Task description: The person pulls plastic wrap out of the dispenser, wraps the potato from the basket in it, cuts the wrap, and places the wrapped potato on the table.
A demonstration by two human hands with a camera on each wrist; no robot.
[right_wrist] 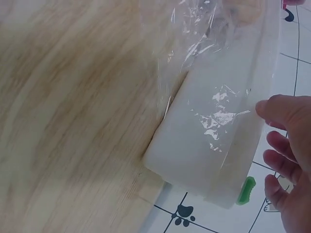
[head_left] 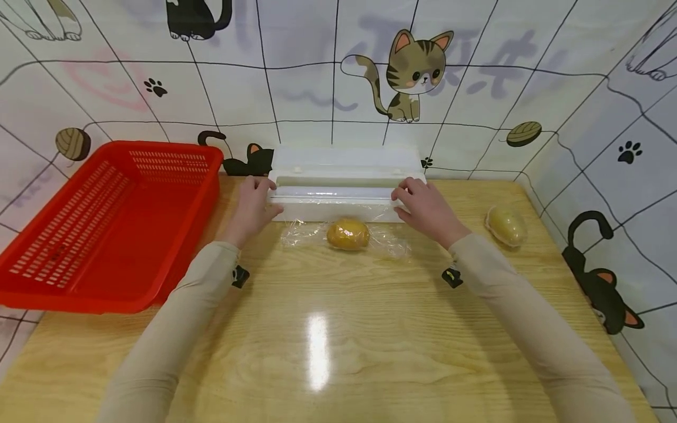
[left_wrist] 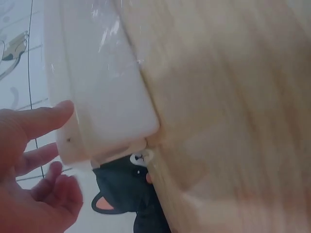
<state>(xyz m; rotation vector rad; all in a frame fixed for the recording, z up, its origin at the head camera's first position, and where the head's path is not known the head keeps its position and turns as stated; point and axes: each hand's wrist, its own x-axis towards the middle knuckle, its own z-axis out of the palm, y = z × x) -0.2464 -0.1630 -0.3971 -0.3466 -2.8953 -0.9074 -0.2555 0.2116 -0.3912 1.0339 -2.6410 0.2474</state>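
A white cling film box [head_left: 338, 212] stands at the table's back with its lid raised. Clear cling film [head_left: 390, 239] comes down over its front onto the table. On this film lies a golden, oval, potato-like item [head_left: 347, 234]. My left hand [head_left: 251, 210] is at the box's left end, thumb at the front edge, fingers loosely bent beside the end. At the opposite end, my right hand [head_left: 425, 210] has its thumb tip against the box edge; its other fingers are relaxed and spread, as the right wrist view shows.
A red plastic basket [head_left: 121, 302] stands at the left, close to my left forearm. Another yellowish oval item [head_left: 506, 225], wrapped in film, lies at the right. The wooden table [head_left: 381, 329] meets a cat-patterned wall covering [head_left: 301, 94] behind the box.
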